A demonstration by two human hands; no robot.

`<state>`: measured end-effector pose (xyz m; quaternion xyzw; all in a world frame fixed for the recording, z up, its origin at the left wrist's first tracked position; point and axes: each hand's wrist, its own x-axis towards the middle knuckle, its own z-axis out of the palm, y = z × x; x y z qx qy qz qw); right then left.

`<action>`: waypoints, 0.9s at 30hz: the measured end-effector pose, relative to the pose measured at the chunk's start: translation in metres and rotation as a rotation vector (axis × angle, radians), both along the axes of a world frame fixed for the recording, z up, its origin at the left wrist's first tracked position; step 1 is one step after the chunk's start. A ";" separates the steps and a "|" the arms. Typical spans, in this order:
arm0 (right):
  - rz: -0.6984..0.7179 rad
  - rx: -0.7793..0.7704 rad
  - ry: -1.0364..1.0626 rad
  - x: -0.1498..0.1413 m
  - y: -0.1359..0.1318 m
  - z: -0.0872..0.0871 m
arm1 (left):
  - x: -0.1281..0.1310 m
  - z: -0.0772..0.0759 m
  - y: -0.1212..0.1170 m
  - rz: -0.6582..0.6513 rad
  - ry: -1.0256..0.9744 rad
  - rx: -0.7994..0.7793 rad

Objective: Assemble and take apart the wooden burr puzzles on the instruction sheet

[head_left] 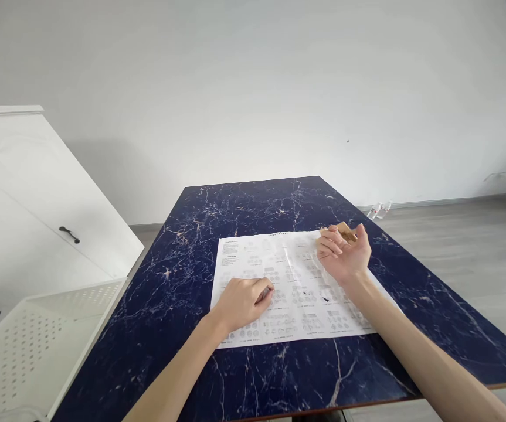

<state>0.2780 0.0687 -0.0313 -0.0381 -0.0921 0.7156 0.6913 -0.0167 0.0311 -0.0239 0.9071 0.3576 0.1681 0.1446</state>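
Note:
A white printed sheet (294, 319) with small drawings and lines of text lies spread on the dark blue marbled table. My left hand (244, 302) rests on its left part, fingers curled under and thumb near the index finger; whatever they may hold is hidden. Over the upper right corner, my right hand (345, 255) is turned palm up, its fingers loosely bent and the thumb apart. Just behind its fingers shows a brown, wood-coloured piece (346, 232), partly covered; contact with it is unclear. A small dark pointed bit (325, 299) lies on the sheet between my hands.
The blue table (244, 205) reaches toward a pale wall. On the left stand a white cabinet (28, 193) with dark handles and a white perforated panel (24, 351). Clear, bottle-like objects (379, 210) show beyond the table's right edge, above the grey floor (464, 252).

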 end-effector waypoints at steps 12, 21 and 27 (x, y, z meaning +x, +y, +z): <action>-0.010 -0.014 0.116 0.023 0.010 -0.013 | -0.001 -0.002 -0.001 0.013 -0.011 0.020; 0.040 0.033 0.016 0.032 0.011 -0.018 | 0.000 -0.001 0.000 0.007 -0.001 0.008; 0.054 0.057 0.037 0.032 0.013 -0.021 | 0.000 0.001 0.000 0.007 0.000 -0.004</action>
